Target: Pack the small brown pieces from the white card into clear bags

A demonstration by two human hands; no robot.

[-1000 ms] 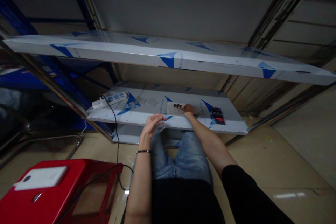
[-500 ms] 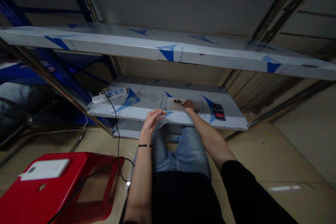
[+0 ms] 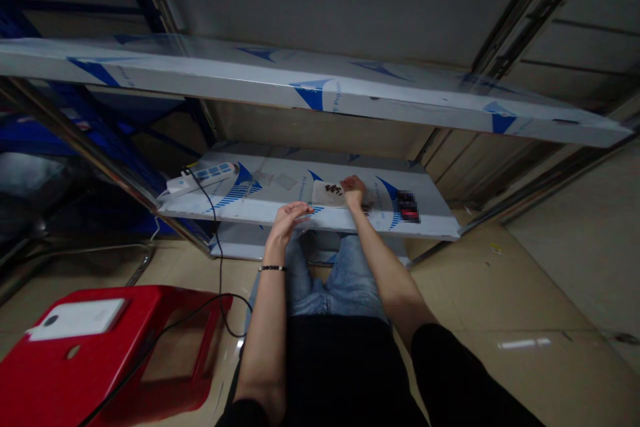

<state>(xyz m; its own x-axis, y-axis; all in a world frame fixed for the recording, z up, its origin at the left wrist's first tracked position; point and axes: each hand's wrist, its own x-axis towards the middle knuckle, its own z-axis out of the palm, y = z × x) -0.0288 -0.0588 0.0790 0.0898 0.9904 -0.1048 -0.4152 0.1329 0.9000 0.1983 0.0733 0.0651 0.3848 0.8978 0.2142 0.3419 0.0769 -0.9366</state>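
At the front edge of the lower shelf, my left hand has its thumb and fingers drawn together on a thin clear plastic piece, which is hard to make out. My right hand is just above the right side of a pale flat sheet, its fingers curled in. Whatever those fingers hold is hidden. Several small dark brown pieces lie loose on the sheet, left of that hand. A few more dark bits show on the shelf beside my right wrist.
The film-covered lower shelf sits under an upper shelf. On it are a power strip with a black cable, a small clear packet and a pixelated dark item. A red stool holds a white device.
My right hand has lifted slightly away from the brown pieces and turned at the wrist. My left hand keeps its place by the shelf edge. The whole view has shifted a little.
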